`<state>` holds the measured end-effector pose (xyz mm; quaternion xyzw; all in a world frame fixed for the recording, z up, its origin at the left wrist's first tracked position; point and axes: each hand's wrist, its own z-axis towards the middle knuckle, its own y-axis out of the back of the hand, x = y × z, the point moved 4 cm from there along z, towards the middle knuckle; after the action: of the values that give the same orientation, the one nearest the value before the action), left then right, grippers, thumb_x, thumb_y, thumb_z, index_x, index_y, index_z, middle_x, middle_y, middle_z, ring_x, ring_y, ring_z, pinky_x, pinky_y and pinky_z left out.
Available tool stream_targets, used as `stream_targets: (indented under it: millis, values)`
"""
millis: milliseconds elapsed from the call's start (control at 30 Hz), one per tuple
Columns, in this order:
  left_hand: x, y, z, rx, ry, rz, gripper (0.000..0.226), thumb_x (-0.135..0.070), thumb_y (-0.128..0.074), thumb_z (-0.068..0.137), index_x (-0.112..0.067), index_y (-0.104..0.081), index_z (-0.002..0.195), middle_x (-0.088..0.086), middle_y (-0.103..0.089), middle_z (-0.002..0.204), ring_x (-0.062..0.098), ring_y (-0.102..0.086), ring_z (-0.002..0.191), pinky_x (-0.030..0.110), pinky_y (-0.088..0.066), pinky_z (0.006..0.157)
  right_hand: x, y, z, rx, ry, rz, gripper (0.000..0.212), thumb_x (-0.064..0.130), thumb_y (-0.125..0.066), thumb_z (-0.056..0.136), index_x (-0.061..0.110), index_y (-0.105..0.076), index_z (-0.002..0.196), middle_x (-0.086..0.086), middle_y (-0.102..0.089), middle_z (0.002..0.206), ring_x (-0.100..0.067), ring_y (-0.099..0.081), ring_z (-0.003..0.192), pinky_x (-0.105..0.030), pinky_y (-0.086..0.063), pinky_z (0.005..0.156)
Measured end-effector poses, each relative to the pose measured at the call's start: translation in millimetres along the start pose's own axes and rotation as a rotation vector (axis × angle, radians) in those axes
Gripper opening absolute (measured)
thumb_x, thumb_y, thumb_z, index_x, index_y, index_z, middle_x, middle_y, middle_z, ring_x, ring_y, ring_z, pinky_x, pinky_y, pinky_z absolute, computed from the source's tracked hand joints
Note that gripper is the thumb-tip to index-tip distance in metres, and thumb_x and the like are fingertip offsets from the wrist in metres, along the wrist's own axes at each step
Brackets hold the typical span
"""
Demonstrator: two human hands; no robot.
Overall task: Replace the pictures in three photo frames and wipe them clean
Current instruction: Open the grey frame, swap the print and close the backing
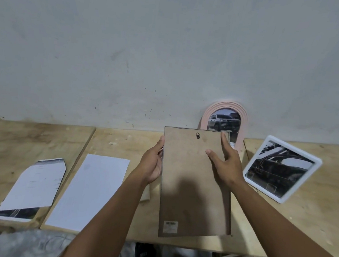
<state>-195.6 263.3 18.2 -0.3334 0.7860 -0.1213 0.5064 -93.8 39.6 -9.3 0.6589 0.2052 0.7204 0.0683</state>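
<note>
A tall rectangular photo frame (191,202) is held upright over the table with its brown backing board towards me; a small metal hanger sits near its top. My left hand (153,163) grips its left edge. My right hand (226,164) lies on the backing board at the upper right, fingers spread on it. Behind it a pink arched frame (207,111) leans on the wall with a car picture. At the right a white rectangular frame (284,169) lies tilted, showing a dark picture. Left on the table lie a plain white sheet (89,191) and a cut picture (34,186) face down.
The wooden table (122,142) is made of several plywood boards and runs along a grey wall (130,53). Its front edge is near the bottom of the view, with the floor and a dark object below it.
</note>
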Motion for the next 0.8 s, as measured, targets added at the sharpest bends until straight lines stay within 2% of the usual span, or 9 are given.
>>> stream_targets:
  millis: [33,67,100,167,300,367,433,533,800]
  values:
    - [4,-1,-4,0.011,0.01,0.027,0.047,-0.038,-0.043,0.107,-0.006,-0.056,0.139,0.009,-0.066,0.128,0.017,-0.074,0.1,0.031,-0.06,0.082,0,2,2,-0.01,-0.007,0.017,0.08,0.047,-0.074,0.087,0.048,-0.03,0.154,0.007,-0.051,0.149,-0.011,-0.043,0.141,-0.036,-0.035,0.119]
    - [10,-1,-8,0.014,0.026,0.048,0.045,-0.035,-0.039,0.109,-0.006,-0.056,0.138,-0.004,-0.047,0.125,0.014,-0.075,0.094,0.029,-0.06,0.08,1,4,4,-0.022,-0.025,0.035,0.08,0.043,-0.075,0.088,0.042,-0.031,0.155,0.007,-0.048,0.152,-0.011,-0.041,0.142,-0.035,-0.033,0.119]
    - [17,1,-10,0.013,0.036,0.085,0.044,-0.034,-0.036,0.11,-0.006,-0.057,0.137,0.01,-0.065,0.128,0.014,-0.074,0.097,0.03,-0.059,0.083,0,6,7,-0.033,-0.043,0.046,0.08,0.041,-0.075,0.089,0.038,-0.031,0.156,0.007,-0.046,0.154,-0.011,-0.039,0.144,-0.034,-0.032,0.12]
    - [23,3,-13,-0.006,0.02,0.146,0.043,-0.033,-0.034,0.11,-0.006,-0.06,0.133,0.006,-0.074,0.119,0.017,-0.073,0.105,0.036,-0.057,0.092,-3,9,10,-0.031,-0.061,0.014,0.081,0.047,-0.073,0.088,0.042,-0.028,0.156,0.003,-0.046,0.154,-0.014,-0.037,0.145,-0.037,-0.031,0.121]
    - [15,0,-4,-0.129,-0.058,0.206,0.041,-0.037,-0.044,0.108,-0.008,-0.07,0.119,0.01,-0.077,0.11,0.025,-0.072,0.102,0.049,-0.052,0.103,-15,4,-4,0.082,-0.051,-0.076,0.085,0.058,-0.069,0.086,0.056,-0.016,0.153,0.002,-0.039,0.157,-0.016,-0.031,0.148,-0.041,-0.028,0.121]
    - [12,-4,-2,-0.154,-0.066,0.206,0.041,-0.039,-0.046,0.107,-0.008,-0.071,0.114,0.01,-0.077,0.106,0.025,-0.074,0.097,0.048,-0.054,0.1,-20,3,-13,0.089,-0.054,-0.071,0.085,0.059,-0.069,0.086,0.057,-0.016,0.152,0.002,-0.039,0.158,-0.016,-0.03,0.148,-0.041,-0.028,0.121]
    - [12,-5,-1,-0.142,-0.045,0.189,0.04,-0.038,-0.046,0.107,-0.007,-0.071,0.114,0.008,-0.078,0.104,0.022,-0.074,0.095,0.043,-0.055,0.097,-21,5,-14,0.083,-0.072,-0.046,0.084,0.057,-0.07,0.086,0.053,-0.019,0.154,0.001,-0.038,0.159,-0.014,-0.029,0.149,-0.037,-0.026,0.121]
    - [18,-2,-1,-0.113,-0.005,0.144,0.038,-0.034,-0.046,0.107,-0.006,-0.068,0.12,0.007,-0.076,0.112,0.022,-0.07,0.107,0.043,-0.049,0.107,-16,10,-11,0.081,-0.057,-0.031,0.083,0.045,-0.073,0.09,0.041,-0.024,0.158,0.003,-0.038,0.158,-0.004,-0.031,0.142,-0.025,-0.024,0.115]
    - [12,-6,-5,-0.233,-0.06,0.319,0.042,-0.039,-0.046,0.107,-0.007,-0.072,0.109,0.003,-0.079,0.089,0.016,-0.075,0.074,0.027,-0.058,0.064,-13,10,-11,0.092,-0.08,-0.008,0.083,0.044,-0.072,0.09,0.04,-0.024,0.158,0.004,-0.035,0.16,-0.014,-0.028,0.149,-0.026,-0.023,0.115]
